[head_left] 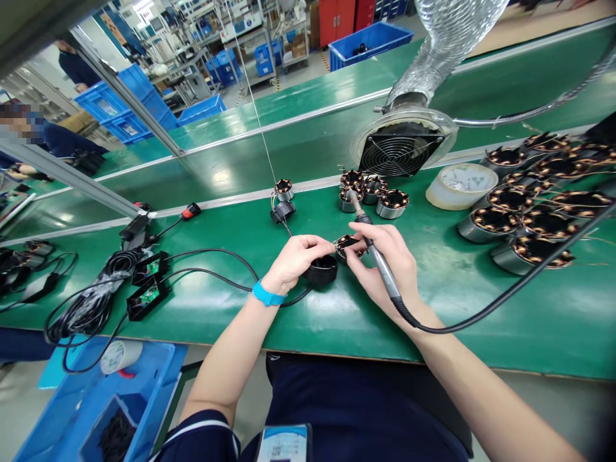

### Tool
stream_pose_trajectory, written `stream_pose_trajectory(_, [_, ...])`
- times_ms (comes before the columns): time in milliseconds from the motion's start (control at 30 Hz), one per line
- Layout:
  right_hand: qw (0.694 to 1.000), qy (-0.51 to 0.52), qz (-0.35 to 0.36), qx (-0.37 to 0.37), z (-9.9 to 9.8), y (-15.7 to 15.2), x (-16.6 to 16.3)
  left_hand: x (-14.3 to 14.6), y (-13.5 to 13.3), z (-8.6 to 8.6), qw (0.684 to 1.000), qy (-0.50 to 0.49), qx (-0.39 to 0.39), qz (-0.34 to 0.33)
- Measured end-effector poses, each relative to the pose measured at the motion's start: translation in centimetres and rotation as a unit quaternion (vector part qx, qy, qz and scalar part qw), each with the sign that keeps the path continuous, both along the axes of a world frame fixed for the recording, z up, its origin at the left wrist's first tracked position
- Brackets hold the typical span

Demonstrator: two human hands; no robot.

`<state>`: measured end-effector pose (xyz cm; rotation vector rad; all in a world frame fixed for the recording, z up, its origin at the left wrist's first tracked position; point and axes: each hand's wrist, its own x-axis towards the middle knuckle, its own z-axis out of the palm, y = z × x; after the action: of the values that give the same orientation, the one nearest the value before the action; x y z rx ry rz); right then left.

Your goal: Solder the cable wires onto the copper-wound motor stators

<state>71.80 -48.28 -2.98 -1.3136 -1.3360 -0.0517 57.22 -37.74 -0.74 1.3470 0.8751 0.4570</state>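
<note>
My right hand is closed around a soldering iron, its tip pointing up and away over the bench. The thumb and fingertips of that hand also touch a small motor stator with copper windings. My left hand pinches at the stator's left edge; whatever is between the fingertips is too small to make out. Just below the left fingers sits a round black housing, partly covered by the hand. Beyond both hands, a stator with coloured wires stands beside a black connector piece.
Several stators stand under a fan with a duct. More wound stators and a white tub are at right. Coiled black cable and open boxes with circuit boards lie left. The iron's cord crosses right.
</note>
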Motion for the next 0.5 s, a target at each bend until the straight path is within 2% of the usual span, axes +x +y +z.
stream_pose_trajectory(167, [0.995, 0.076, -0.062, -0.022, 0.1, 0.0, -0.7, 0.2, -0.5, 0.2, 1.0, 0.004, 0.014, 0.001])
stream_pose_trajectory(333, [0.99, 0.125, -0.06, -0.04, -0.3, -0.3, -1.0, 0.2, -0.8, 0.1, 0.999, 0.014, 0.029, 0.001])
stream_pose_trajectory(433, [0.989, 0.131, -0.06, -0.028, 0.1, -0.7, -1.1, 0.2, -0.8, 0.2, 1.0, 0.012, 0.027, -0.003])
stream_pose_trajectory(500, [0.988, 0.129, -0.088, -0.009, 0.4, -1.1, -1.0, 0.1, -0.8, 0.2, 1.0, 0.012, 0.027, -0.003])
